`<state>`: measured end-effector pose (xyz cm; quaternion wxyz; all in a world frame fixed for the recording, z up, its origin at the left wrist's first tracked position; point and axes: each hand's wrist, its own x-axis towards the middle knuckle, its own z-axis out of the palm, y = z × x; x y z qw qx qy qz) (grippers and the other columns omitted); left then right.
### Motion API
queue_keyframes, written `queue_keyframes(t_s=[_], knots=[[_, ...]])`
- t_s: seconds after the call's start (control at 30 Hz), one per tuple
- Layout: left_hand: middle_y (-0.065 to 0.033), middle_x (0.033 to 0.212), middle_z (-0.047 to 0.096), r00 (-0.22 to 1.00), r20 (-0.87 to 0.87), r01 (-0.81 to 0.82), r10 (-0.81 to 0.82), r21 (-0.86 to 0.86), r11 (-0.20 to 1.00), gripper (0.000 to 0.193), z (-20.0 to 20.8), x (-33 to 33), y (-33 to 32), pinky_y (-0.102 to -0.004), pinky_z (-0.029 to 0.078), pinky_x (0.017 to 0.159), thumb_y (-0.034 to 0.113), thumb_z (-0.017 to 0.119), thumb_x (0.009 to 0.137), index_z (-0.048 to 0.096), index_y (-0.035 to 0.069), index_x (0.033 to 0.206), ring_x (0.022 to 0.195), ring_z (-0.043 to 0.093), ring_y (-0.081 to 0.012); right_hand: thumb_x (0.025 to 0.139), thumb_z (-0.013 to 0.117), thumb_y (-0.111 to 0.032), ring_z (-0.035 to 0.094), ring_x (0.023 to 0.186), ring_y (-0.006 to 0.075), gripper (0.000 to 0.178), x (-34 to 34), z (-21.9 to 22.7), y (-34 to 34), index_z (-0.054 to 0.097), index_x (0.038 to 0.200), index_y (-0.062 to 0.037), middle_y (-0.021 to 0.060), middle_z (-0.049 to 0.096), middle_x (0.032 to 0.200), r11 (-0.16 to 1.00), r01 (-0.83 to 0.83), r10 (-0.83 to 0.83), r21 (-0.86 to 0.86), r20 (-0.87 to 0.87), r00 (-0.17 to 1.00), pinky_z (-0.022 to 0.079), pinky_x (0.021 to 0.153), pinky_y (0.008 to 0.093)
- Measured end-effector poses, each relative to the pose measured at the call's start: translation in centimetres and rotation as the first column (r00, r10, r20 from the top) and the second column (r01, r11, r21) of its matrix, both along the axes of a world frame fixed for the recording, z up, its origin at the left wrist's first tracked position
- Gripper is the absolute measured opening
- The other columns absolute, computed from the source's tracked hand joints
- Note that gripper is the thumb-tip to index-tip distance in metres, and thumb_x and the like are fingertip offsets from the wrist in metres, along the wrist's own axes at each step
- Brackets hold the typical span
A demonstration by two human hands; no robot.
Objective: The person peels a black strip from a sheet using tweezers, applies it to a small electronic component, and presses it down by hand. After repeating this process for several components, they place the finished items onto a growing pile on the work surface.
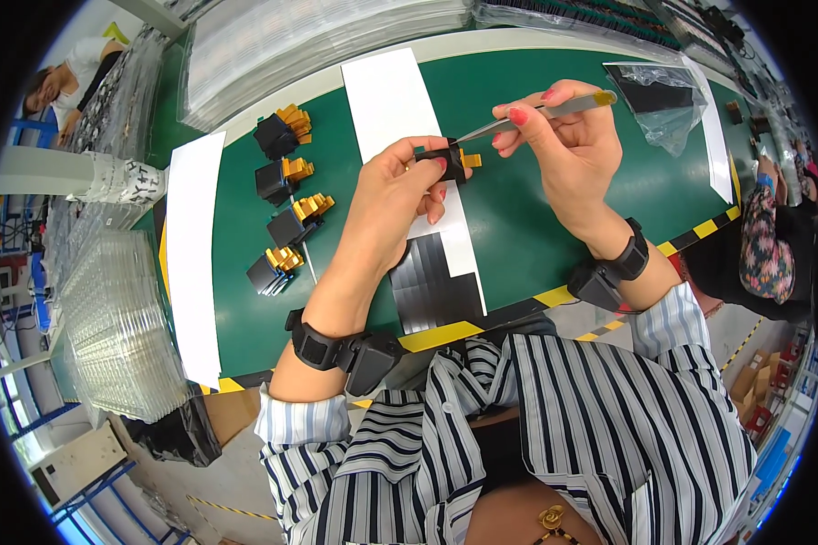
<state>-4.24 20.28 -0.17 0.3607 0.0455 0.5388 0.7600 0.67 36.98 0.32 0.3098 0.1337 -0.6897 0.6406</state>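
Between the fingers of my left hand (393,186) is a small flat black part with a golden flex tail (471,161) sticking out to the right. My right hand (573,150) is closed round a pair of grey tweezers (554,109). Their fine tip points left and meets, or nearly meets, the far edge of the black part. Left of my left hand, several stacks of black parts with golden tails (286,222) stand in a column on the green mat. Below my hands lies a black striped sheet (436,286), partly over a white sheet (386,91).
White strips (194,263) lie at the mat's left side. A clear plastic bag (668,123) with something black rests at the right. Stacked clear trays (114,318) stand beyond the left edge. Yellow-black tape (554,297) borders the table. Other people (768,245) sit at both sides.
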Motion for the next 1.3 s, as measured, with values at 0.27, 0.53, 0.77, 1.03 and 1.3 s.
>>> queue_keyframes(t_s=[0.27,0.53,0.77,1.03,1.3], knots=[[-0.0075,0.070,0.059,0.994,-0.108,0.018,-0.029,-0.099,0.995,0.021,0.2,0.3,0.2,-0.0186,0.032,0.042,-0.001,0.056,0.074,0.051,-0.003,0.095,0.047,0.043,-0.0061,0.082,0.050,0.005,0.060,0.060,0.0187,0.021,0.0,0.0,0.1,0.037,0.096,-0.0023,0.0206,0.059,0.083,1.000,0.013,-0.012,-0.022,0.034,0.999,0.051,0.053,0.0261],[-0.0128,0.079,0.063,0.994,-0.089,0.054,-0.063,-0.104,0.993,0.022,0.1,0.1,-0.3,-0.0163,0.034,0.042,0.000,0.058,0.076,0.049,-0.002,0.097,0.048,0.042,-0.0043,0.084,0.052,-0.003,0.059,0.059,0.0178,0.018,-0.6,0.6,0.3,0.039,0.097,-0.0012,0.0192,0.060,0.082,0.981,0.026,0.014,-0.194,0.203,0.979,0.048,0.051,0.0264],[-0.0136,0.080,0.062,0.993,-0.019,0.113,-0.114,-0.077,0.991,0.022,0.4,-0.1,-0.2,-0.0160,0.037,0.044,0.000,0.059,0.076,0.050,-0.001,0.096,0.050,0.044,-0.0046,0.086,0.051,-0.009,0.057,0.058,0.0166,0.017,-0.6,0.8,0.1,0.041,0.097,-0.0019,0.0175,0.059,0.080,0.983,0.075,-0.045,-0.165,0.180,0.983,0.046,0.049,0.0261],[-0.0084,0.084,0.058,0.970,0.217,-0.158,0.110,0.220,0.963,0.017,0.1,-0.3,-0.5,-0.0269,0.051,0.067,0.003,0.054,0.080,0.050,-0.001,0.096,0.072,0.059,-0.0159,0.089,0.047,-0.019,0.038,0.045,0.0061,0.020,-0.4,1.0,-0.1,0.045,0.099,-0.0016,0.0018,0.046,0.061,0.962,0.174,-0.156,-0.209,0.099,0.983,0.031,0.039,0.0189],[-0.0107,0.086,0.057,0.975,0.104,-0.209,0.194,0.161,0.965,0.013,-0.4,-0.3,-0.3,-0.0325,0.053,0.072,0.005,0.054,0.081,0.049,-0.001,0.090,0.080,0.061,-0.0215,0.086,0.054,-0.021,0.027,0.042,0.0008,0.018,-0.6,0.0,-1.7,0.055,0.084,-0.0030,-0.0063,0.037,0.054,0.956,-0.089,0.268,-0.280,0.705,0.656,0.017,0.036,0.0189]])
